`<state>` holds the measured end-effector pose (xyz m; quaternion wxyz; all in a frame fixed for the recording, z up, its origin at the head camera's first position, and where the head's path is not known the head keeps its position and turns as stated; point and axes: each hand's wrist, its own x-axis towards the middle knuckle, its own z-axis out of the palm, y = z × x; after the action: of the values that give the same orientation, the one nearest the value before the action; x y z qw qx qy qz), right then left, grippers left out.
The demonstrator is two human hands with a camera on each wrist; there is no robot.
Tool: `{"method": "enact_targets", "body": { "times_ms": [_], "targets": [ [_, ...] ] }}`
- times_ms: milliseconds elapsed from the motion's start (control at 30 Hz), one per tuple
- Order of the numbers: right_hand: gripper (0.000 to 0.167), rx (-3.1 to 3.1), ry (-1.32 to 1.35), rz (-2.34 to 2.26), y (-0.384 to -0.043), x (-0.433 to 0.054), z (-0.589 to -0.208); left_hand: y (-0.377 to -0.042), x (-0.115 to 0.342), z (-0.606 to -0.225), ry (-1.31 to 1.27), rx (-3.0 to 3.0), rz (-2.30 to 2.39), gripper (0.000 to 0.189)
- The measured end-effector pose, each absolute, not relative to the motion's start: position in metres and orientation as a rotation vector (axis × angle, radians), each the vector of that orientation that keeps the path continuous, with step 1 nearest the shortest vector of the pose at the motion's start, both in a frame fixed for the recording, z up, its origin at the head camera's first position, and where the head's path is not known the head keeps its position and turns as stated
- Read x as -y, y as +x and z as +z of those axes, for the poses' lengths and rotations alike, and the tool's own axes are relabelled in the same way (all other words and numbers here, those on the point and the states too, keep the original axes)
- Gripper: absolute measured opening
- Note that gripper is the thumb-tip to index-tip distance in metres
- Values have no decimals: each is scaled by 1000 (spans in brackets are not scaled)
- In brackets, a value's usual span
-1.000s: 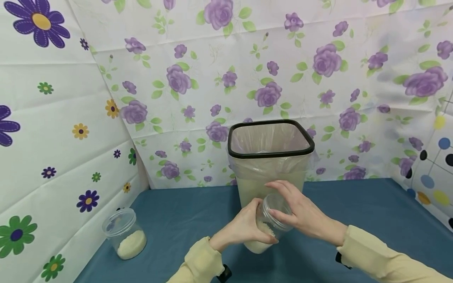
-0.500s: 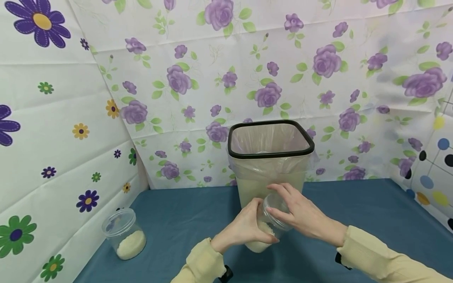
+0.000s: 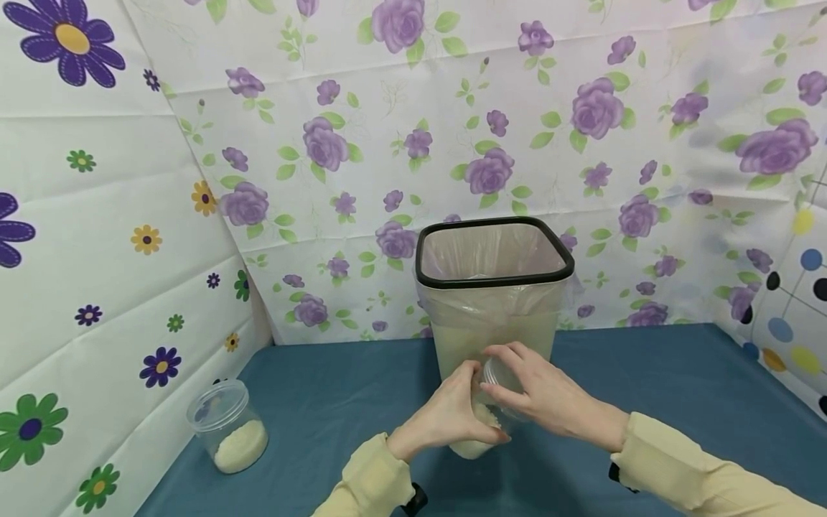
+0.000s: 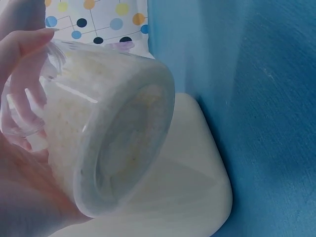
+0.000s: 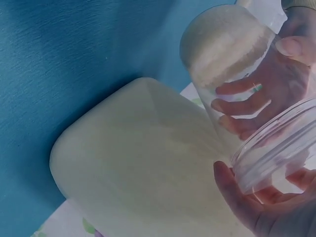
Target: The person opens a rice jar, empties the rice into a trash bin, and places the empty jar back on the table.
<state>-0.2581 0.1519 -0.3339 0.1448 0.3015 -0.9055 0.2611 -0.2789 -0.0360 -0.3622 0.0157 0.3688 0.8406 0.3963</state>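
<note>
A clear plastic jar [image 5: 227, 54], partly filled with off-white, rice-like grains, is held tilted in front of the bin. My left hand [image 3: 446, 411] grips its body, thumb and fingers on opposite sides. The jar's base [image 4: 131, 143] faces the left wrist camera. My right hand [image 3: 549, 391] curls round the ridged clear lid [image 5: 276, 143] at the upper end, as the right wrist view shows. A second clear jar [image 3: 226, 429] with a lid and similar pale contents stands at the left of the table, apart from both hands.
A pale bin [image 3: 497, 316] with a black rim and clear liner stands right behind the hands, against the flowered back sheet [image 3: 362, 179]. A blue cloth [image 3: 349, 388] covers the table. Patterned sheets also hang at left and right.
My right hand has shifted slightly down and left around the lid. My left hand and the jar have moved only a little. The second jar and the bin stay put.
</note>
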Motion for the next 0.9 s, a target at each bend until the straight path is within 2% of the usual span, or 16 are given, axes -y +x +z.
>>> {"method": "enact_targets", "body": {
  "times_ms": [200, 500, 767, 900],
  "targets": [
    [50, 2604, 943, 754, -259, -154, -334, -279, 38, -360, 1138, -2611, 1210, 83],
    [41, 2455, 1200, 718, -262, -160, -334, -279, 41, -357, 1102, -2516, 1249, 87],
    [50, 2295, 1446, 684, -261, -165, -331, -277, 45, -354, 1129, -2460, 1255, 77],
    [53, 2238, 1506, 657, -261, -167, -330, -276, 46, -353, 1181, -2448, 1249, 82]
  ]
}}
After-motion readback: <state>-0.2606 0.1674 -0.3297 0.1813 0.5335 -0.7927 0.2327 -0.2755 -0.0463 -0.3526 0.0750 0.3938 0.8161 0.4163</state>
